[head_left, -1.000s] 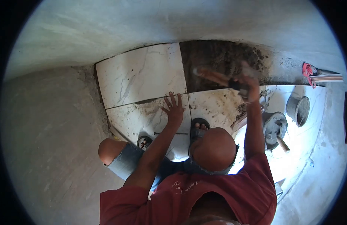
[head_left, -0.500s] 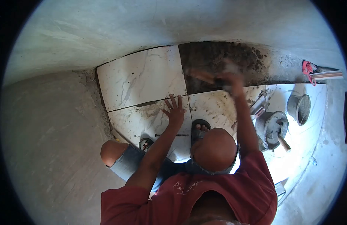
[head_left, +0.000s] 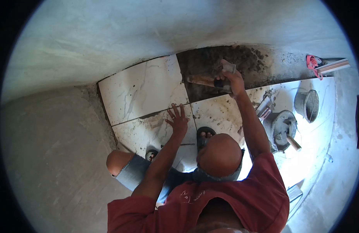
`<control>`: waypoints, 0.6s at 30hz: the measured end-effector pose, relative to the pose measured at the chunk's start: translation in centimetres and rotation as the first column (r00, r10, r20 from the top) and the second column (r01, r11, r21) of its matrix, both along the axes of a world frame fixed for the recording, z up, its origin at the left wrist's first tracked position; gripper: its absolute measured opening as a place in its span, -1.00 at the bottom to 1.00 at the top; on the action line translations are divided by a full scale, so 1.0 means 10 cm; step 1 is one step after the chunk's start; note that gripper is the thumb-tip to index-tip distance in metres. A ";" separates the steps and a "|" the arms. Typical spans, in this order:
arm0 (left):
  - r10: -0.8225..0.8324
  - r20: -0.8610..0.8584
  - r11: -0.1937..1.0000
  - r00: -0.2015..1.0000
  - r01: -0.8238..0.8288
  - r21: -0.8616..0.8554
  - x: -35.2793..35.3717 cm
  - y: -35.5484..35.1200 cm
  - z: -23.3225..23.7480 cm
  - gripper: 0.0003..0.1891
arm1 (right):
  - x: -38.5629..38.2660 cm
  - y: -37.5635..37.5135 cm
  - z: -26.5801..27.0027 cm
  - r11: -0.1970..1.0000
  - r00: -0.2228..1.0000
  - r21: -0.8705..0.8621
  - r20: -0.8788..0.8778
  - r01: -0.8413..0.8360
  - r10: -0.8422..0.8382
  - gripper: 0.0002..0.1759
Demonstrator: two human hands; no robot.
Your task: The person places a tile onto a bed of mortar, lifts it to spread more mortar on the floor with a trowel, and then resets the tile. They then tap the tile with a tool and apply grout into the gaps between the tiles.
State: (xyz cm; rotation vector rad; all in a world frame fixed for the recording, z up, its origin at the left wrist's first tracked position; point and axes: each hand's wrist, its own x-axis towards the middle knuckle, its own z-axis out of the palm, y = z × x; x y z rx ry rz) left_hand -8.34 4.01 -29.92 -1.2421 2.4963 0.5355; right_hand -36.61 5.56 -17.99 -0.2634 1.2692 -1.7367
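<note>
My right hand (head_left: 234,80) is closed around the head end of a hammer (head_left: 202,80), with a grey block-like face showing above my fingers. Its wooden handle points left, over the right edge of the upper white marbled tile (head_left: 144,89). Below it is dark, loose bedding mortar (head_left: 241,58). My left hand (head_left: 179,125) lies flat with fingers spread on the lower tile (head_left: 137,134), fingertips near the joint between the two tiles. Part of the hammer head is hidden by my fingers.
To the right stand a bucket of mortar (head_left: 278,136) with a wooden-handled tool (head_left: 293,143) in it and another bucket (head_left: 311,105). A striped strip (head_left: 332,66) and pink plastic (head_left: 313,66) lie at the far right. A thin dark rod (head_left: 185,145) lies between my feet. Walls border the tiles.
My right hand and the hammer were blurred by motion and now show sharply, with the handle by the tile edge. My left hand stays flat on the tile. The view has shifted slightly.
</note>
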 end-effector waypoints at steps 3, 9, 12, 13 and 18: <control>0.031 -0.007 0.999 0.999 -0.031 0.044 0.00 -0.01 -0.02 -0.05 | -0.10 0.18 0.43 0.999 0.982 -0.018 -0.185 0.033 -0.036 -0.45; 0.027 -0.003 1.000 1.000 -0.027 0.014 -0.01 0.00 -0.02 -0.02 | 0.03 0.13 -0.15 0.983 0.956 0.168 -0.268 -0.073 0.117 -0.42; 0.055 -0.015 0.998 0.998 -0.055 0.026 -0.03 -0.02 0.06 -0.02 | 0.01 0.23 0.16 0.998 0.996 0.067 -0.089 0.015 -0.009 -0.43; 0.067 -0.003 0.997 0.998 -0.067 0.030 -0.04 -0.03 0.02 -0.02 | 0.02 0.24 0.28 0.998 0.988 0.049 -0.155 0.027 -0.020 -0.44; 0.085 -0.067 0.996 0.994 -0.087 -0.025 0.01 0.04 -0.04 -0.02 | 0.00 0.07 -0.04 1.000 0.973 -0.005 -0.232 0.014 -0.015 -0.46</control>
